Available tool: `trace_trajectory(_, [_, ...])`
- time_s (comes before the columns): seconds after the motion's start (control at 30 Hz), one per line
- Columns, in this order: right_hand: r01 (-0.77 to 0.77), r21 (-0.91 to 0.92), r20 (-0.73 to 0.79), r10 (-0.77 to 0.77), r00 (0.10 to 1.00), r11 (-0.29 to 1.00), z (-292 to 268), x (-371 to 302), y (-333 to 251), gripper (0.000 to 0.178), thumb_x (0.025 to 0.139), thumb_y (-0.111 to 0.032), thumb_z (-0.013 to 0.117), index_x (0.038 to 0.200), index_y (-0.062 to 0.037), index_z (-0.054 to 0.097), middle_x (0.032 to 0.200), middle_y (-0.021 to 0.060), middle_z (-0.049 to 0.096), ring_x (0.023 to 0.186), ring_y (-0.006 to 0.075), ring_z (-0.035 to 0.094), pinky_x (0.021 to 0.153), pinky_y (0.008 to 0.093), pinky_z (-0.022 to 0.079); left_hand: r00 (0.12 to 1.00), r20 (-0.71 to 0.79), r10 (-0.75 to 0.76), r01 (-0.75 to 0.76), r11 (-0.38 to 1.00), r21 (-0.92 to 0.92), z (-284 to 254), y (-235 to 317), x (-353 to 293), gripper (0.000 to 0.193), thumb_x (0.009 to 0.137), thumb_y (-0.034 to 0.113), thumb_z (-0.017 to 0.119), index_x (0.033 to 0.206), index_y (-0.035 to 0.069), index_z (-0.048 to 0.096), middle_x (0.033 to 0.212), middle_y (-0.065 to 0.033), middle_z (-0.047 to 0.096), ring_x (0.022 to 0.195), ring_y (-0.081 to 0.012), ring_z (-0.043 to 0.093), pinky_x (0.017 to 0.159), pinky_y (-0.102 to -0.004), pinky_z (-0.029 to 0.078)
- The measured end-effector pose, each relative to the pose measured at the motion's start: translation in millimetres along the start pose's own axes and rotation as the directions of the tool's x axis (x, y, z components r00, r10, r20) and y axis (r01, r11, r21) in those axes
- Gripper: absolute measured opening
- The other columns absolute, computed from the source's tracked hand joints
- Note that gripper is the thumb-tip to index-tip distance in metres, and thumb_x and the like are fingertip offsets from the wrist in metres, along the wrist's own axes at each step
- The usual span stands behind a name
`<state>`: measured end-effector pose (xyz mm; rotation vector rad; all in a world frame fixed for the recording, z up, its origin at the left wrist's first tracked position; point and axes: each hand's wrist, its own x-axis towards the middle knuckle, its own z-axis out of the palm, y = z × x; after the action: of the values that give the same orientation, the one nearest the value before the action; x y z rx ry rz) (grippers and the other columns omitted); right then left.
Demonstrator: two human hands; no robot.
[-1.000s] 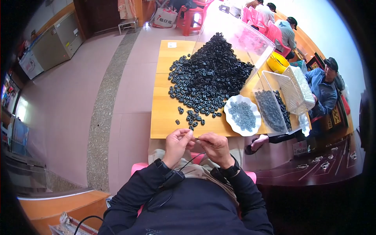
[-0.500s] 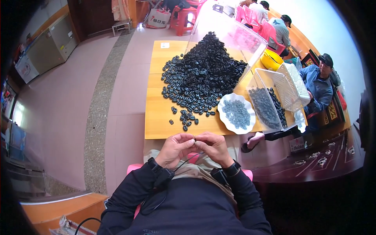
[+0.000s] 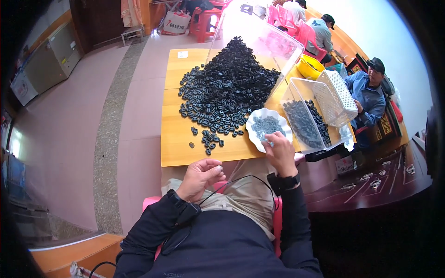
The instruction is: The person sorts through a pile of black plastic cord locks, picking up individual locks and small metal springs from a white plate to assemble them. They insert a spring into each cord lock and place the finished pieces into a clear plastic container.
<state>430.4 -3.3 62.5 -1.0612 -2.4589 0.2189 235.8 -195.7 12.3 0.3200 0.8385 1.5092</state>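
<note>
My left hand [image 3: 200, 180] is held over my lap at the table's near edge. Its thumb and forefinger are pinched together, and whatever sits between them is too small to make out. My right hand [image 3: 282, 155] reaches over the near right rim of a white scalloped plate [image 3: 254, 142], fingertips bent down into the small translucent grey pieces [image 3: 268, 125] there. What those fingertips grip, if anything, is hidden. Beyond my left hand lie loose black two-holed oval pieces [image 3: 211, 139], leading back to a large heap of them [image 3: 236, 74].
A clear bin [image 3: 289, 92] of black pieces stands right of the plate, with a white perforated basket [image 3: 340, 99] against it. Behind are a yellow bowl [image 3: 309, 67] and a large clear box [image 3: 278, 41]. A person in blue [image 3: 371, 99] sits at the right.
My hands, together before, have come apart. The right one has moved out to the plate of grey pieces, while the left keeps its pinch. The whole view has shifted slightly.
</note>
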Motion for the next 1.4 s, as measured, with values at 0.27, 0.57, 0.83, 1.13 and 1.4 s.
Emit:
trace_trajectory(0.27, [-0.040,-0.167,0.184,0.071,0.980,0.985,8.7,14.4,26.3,0.018,0.077,-0.020,0.066,0.091,-0.0082,0.070,0.091,0.0129,0.064,0.086,0.0338,0.063,0.075,0.0432,0.049,1.000,-0.020,-0.007,0.007,1.000,-0.015,-0.1,-4.0,2.9,0.014,0.088,0.005,0.064,0.101,0.000,0.060,0.090,-0.0072,0.065,0.080,-0.0160,0.066,0.078,-0.0307,0.058])
trace_trajectory(0.57, [-0.082,-0.106,0.126,0.095,0.987,0.991,19.9,18.0,28.8,0.011,0.077,-0.017,0.066,0.079,-0.0057,0.068,0.084,0.0137,0.065,0.084,0.0337,0.063,0.073,0.0428,0.049,0.999,-0.035,-0.015,0.014,0.999,-0.033,-0.9,-4.6,3.7,0.014,0.088,0.005,0.065,0.100,0.000,0.060,0.090,-0.0075,0.065,0.079,-0.0162,0.067,0.076,-0.0305,0.059])
trace_trajectory(0.83, [-0.061,0.154,0.045,0.054,0.998,0.986,19.2,16.5,30.6,0.010,0.077,-0.012,0.062,0.080,-0.0048,0.068,0.083,0.0143,0.065,0.079,0.0346,0.063,0.070,0.0406,0.050,0.999,-0.044,-0.024,0.022,0.999,-0.040,-0.4,-5.4,2.9,0.014,0.088,0.004,0.065,0.100,-0.001,0.060,0.089,-0.0079,0.065,0.079,-0.0166,0.067,0.076,-0.0314,0.059])
trace_trajectory(1.13, [-0.053,0.306,-0.028,0.065,0.997,0.950,26.9,13.5,40.8,0.008,0.077,-0.006,0.064,0.080,0.0004,0.065,0.082,0.0176,0.064,0.076,0.0327,0.064,0.068,0.0371,0.050,0.999,-0.049,-0.024,0.022,0.999,-0.039,0.5,-8.0,2.6,0.012,0.088,0.004,0.065,0.098,0.000,0.061,0.087,-0.0072,0.065,0.078,-0.0159,0.066,0.076,-0.0316,0.059])
trace_trajectory(1.4, [0.014,0.318,-0.122,0.026,0.992,0.948,29.3,11.6,41.7,0.009,0.079,-0.003,0.064,0.086,0.0009,0.066,0.077,0.0140,0.065,0.064,0.0226,0.062,0.060,0.0305,0.049,0.998,-0.052,-0.029,0.027,0.998,-0.051,0.4,-8.2,2.2,0.011,0.088,0.004,0.065,0.098,0.000,0.061,0.088,-0.0071,0.065,0.078,-0.0156,0.066,0.076,-0.0320,0.059])
